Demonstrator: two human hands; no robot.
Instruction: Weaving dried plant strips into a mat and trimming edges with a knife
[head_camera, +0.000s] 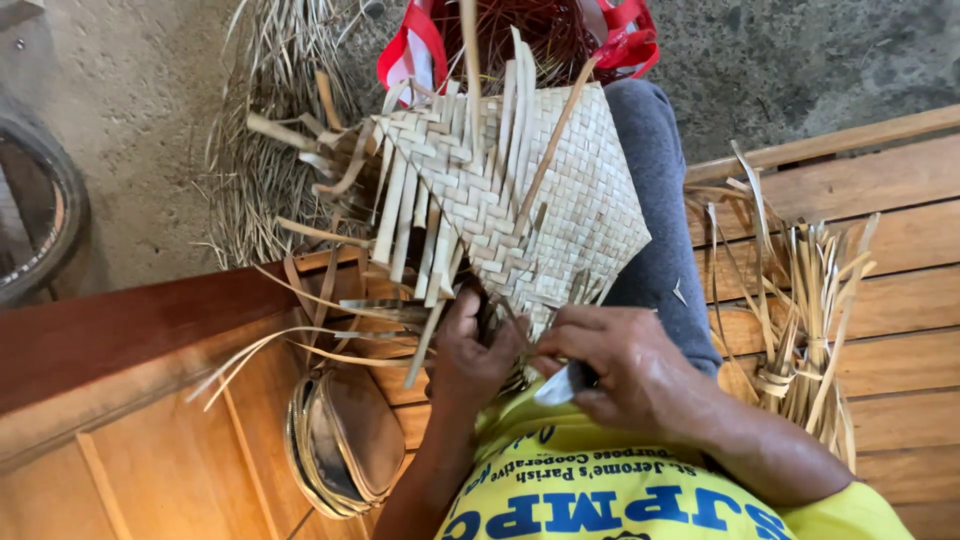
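A pale woven palm-leaf mat (520, 200) is gripped at its lower corner by the left hand (475, 355); its long axis extends away from both hands. A small blade (562, 383) is pinched in the right hand (625, 370), just right of that corner.

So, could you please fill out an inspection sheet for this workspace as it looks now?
Surface: wooden bench, slatted boards.
Job's things: woven palm-leaf mat, part finished, loose strip ends, across the lap.
Clutter: bundle of leaf strips on the bench; small pouch at the side; dry leaf pile on the ground.
Hands: left hand grips the mat's lower edge; right hand holds a small blade.
Cables: nothing seen.
Surroundings: concrete floor; red bag; tyre.
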